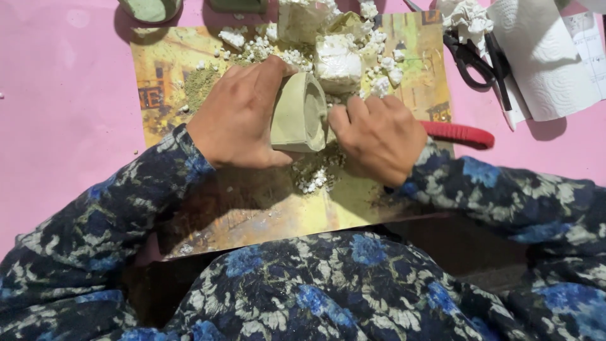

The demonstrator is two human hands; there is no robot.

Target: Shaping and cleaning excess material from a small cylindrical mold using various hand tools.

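2 hands on 1 piece: the left hand (237, 113) cups a hollow olive-green clay form (298, 113), thumb over its top edge and fingers curled around the far side, while the right hand (379, 136) is closed, knuckles up, fingertips pressing at the form's open mouth. What it grips inside, if anything, I cannot tell. The form sits mid-frame, tilted on its side over a printed board (189, 69).

Risk, as I judge it: the wall looks thin, so a hard squeeze from the left could dent or collapse it, and pressure at the rim could tear the edge. White crumbs (312, 180) at 6 o'clock of the form could get pressed into the soft surface. A red-handled tool (457, 134) lies just at 3 o'clock of the right hand; a wrist sweep could knock it.

Printed matter: the board is yellow-orange with dark lettering at 9 o'clock. At 2 o'clock, a white paper towel (543, 63) overlaps a printed white sheet (587, 44), beside black scissors (470, 60). White lumps (338, 60) crowd 12 o'clock.
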